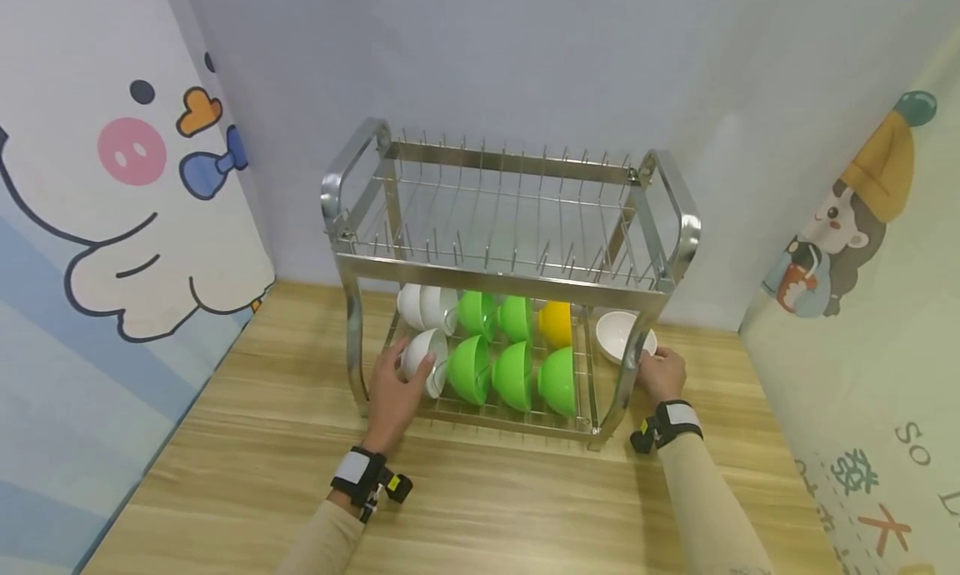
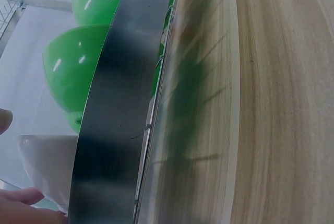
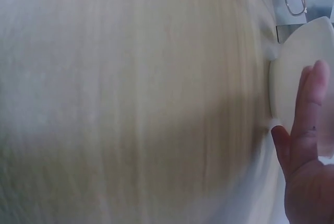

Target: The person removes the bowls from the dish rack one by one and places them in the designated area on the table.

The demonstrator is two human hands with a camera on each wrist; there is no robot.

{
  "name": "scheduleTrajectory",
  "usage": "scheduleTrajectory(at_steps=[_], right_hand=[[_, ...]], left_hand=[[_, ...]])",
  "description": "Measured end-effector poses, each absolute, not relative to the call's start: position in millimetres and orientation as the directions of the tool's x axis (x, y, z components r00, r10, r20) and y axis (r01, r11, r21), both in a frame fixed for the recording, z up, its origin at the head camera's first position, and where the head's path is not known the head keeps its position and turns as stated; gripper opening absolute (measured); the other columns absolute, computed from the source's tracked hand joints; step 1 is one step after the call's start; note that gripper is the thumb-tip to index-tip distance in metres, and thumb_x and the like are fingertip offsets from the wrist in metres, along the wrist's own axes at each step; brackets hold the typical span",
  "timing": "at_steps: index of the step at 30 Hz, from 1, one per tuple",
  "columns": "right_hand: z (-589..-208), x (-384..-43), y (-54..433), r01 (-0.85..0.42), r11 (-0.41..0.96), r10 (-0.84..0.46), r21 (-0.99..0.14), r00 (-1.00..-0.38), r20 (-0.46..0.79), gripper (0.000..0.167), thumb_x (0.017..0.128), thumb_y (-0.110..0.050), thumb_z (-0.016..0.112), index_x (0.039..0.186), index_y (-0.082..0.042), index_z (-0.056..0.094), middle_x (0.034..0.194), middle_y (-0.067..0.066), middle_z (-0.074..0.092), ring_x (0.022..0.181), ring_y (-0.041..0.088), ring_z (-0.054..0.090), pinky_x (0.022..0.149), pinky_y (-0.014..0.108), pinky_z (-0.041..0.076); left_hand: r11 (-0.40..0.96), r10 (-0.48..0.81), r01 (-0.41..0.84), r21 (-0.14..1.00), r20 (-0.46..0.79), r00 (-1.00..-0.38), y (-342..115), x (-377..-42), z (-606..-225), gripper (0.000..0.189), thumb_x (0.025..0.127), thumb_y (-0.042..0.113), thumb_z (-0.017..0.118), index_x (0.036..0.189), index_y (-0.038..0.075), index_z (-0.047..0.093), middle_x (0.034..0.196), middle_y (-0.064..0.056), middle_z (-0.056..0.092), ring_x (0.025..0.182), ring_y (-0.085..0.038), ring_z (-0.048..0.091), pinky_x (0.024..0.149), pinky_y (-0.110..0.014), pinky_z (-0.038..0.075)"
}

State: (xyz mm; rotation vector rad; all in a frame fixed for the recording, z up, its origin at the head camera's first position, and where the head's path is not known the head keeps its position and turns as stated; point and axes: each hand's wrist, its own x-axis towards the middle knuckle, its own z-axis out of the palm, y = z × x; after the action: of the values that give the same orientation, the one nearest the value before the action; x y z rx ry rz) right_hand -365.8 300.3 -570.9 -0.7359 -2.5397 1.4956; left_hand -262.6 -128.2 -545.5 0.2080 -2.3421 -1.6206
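Note:
My left hand point(image 1: 395, 393) is around a white bowl point(image 1: 427, 358) standing on edge at the front left of the rack's lower shelf. In the left wrist view its fingers point(image 2: 23, 197) are against that white bowl point(image 2: 49, 164), and the thumb tip shows above it. At the rack's right side, my right hand point(image 1: 663, 372) holds another white bowl point(image 1: 617, 335), which faces upward. In the right wrist view the fingers point(image 3: 309, 104) lie along this bowl's outer wall point(image 3: 297, 62); the thumb is hidden.
The two-tier metal rack point(image 1: 495, 275) stands on a wooden table point(image 1: 480, 492) against a pale wall. Its lower shelf also carries white bowls point(image 1: 427, 307), several green bowls point(image 1: 512, 377) and a yellow bowl point(image 1: 556, 322). Wire prongs line the top tier.

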Motion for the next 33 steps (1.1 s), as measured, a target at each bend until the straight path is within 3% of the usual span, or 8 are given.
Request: scheduleTrajectory(at_steps=[5, 9, 11, 17, 21, 28, 33], right_hand=[[-566.2, -364.5, 300.0, 0.366, 0.381, 0.454, -0.849, -0.874, -0.173, 0.05, 0.096, -0.019, 0.055, 0.136, 0.011, 0.061, 0.118, 0.028, 0.071, 0.091, 0.025, 0.067, 0.064, 0.018, 0.046], [-565.8, -366.6, 302.8, 0.37, 0.368, 0.443, -0.853, -0.876, -0.189, 0.051, 0.097, -0.019, 0.055, 0.138, 0.012, 0.059, 0.093, 0.015, 0.074, 0.068, 0.009, 0.064, 0.061, 0.015, 0.046], [-566.8, -367.0, 303.6, 0.372, 0.359, 0.439, -0.856, -0.877, -0.197, 0.052, 0.097, -0.02, 0.056, 0.138, 0.012, 0.059, 0.089, 0.011, 0.073, 0.066, 0.006, 0.063, 0.062, 0.015, 0.046], [-569.8, -367.0, 302.9, 0.382, 0.364, 0.438, -0.85, -0.875, -0.205, 0.051, 0.098, -0.024, 0.055, 0.134, 0.012, 0.061, 0.107, 0.02, 0.072, 0.092, 0.023, 0.067, 0.076, 0.023, 0.047], [-567.9, -366.8, 304.6, 0.386, 0.35, 0.424, -0.853, -0.878, -0.223, 0.054, 0.1, -0.026, 0.055, 0.137, 0.013, 0.058, 0.109, 0.02, 0.071, 0.075, 0.01, 0.064, 0.073, 0.021, 0.047], [-564.9, -365.4, 307.0, 0.374, 0.211, 0.368, -0.903, -0.886, -0.281, 0.062, 0.105, -0.027, 0.057, 0.148, 0.016, 0.045, 0.068, -0.007, 0.066, 0.055, 0.0, 0.061, 0.057, 0.015, 0.053], [-563.1, -362.3, 306.8, 0.357, 0.14, 0.34, -0.924, -0.893, -0.294, 0.061, 0.106, -0.025, 0.055, 0.149, 0.017, 0.041, 0.06, -0.014, 0.061, 0.051, -0.002, 0.062, 0.054, 0.014, 0.055]], left_hand=[[0.378, -0.27, 0.019, 0.926, 0.13, -0.954, -127.2, -264.5, -544.3, 0.067, 0.101, 0.039, 0.071, 0.154, 0.005, 0.048, 0.151, -0.023, 0.05, 0.138, -0.044, 0.051, 0.107, -0.061, 0.053], [0.392, -0.268, -0.006, 0.92, 0.108, -0.957, -126.2, -266.5, -543.5, 0.067, 0.101, 0.04, 0.07, 0.154, 0.007, 0.048, 0.15, -0.021, 0.05, 0.135, -0.041, 0.054, 0.106, -0.06, 0.054], [0.401, -0.271, -0.007, 0.916, 0.111, -0.956, -125.4, -267.4, -543.5, 0.067, 0.101, 0.04, 0.071, 0.154, 0.005, 0.048, 0.15, -0.022, 0.051, 0.134, -0.041, 0.055, 0.106, -0.061, 0.054], [0.417, -0.264, -0.007, 0.909, 0.113, -0.958, -125.4, -271.2, -546.2, 0.068, 0.1, 0.039, 0.071, 0.153, 0.004, 0.048, 0.15, -0.023, 0.051, 0.134, -0.042, 0.054, 0.107, -0.062, 0.053], [0.414, -0.255, -0.011, 0.91, 0.104, -0.961, -125.1, -273.5, -546.3, 0.068, 0.1, 0.039, 0.071, 0.153, 0.005, 0.047, 0.15, -0.022, 0.051, 0.133, -0.041, 0.055, 0.105, -0.061, 0.055], [0.397, -0.246, -0.002, 0.918, 0.104, -0.964, -124.6, -276.8, -546.0, 0.061, 0.1, 0.035, 0.072, 0.148, 0.004, 0.049, 0.143, -0.02, 0.056, 0.126, -0.038, 0.059, 0.099, -0.055, 0.057], [0.399, -0.231, -0.007, 0.917, 0.093, -0.969, -124.7, -278.8, -546.6, 0.067, 0.1, 0.032, 0.072, 0.152, 0.002, 0.043, 0.144, -0.023, 0.055, 0.125, -0.041, 0.061, 0.099, -0.057, 0.058]])
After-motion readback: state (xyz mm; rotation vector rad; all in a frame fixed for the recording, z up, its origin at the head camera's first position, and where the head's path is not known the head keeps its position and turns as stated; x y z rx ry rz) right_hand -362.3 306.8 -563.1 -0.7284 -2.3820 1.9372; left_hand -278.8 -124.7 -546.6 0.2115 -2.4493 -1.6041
